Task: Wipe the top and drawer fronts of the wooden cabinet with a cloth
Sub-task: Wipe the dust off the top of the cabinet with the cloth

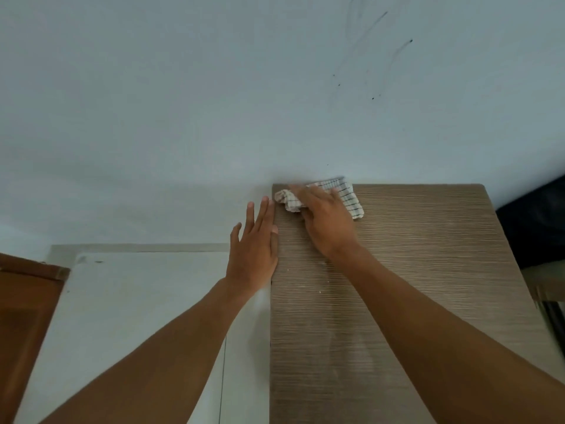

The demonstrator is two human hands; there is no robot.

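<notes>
Cloth (342, 195): checked, bunched under R hand (325, 223).

Right hand (324, 221) covers the middle of the cloth (351, 198) — fingers (301, 192) motion-blurred. Cabinet top (412, 270) cut off at bottom edge — drawer fronts out of sight. Dark object (538, 221) far right cropped, unidentifiable.

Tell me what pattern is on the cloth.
The cloth is white with a thin dark grid check, seen in the head view.

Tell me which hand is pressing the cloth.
The right hand presses the checked cloth at the cabinet top's far corner; the left hand rests open, clothless, along its left edge.
</notes>
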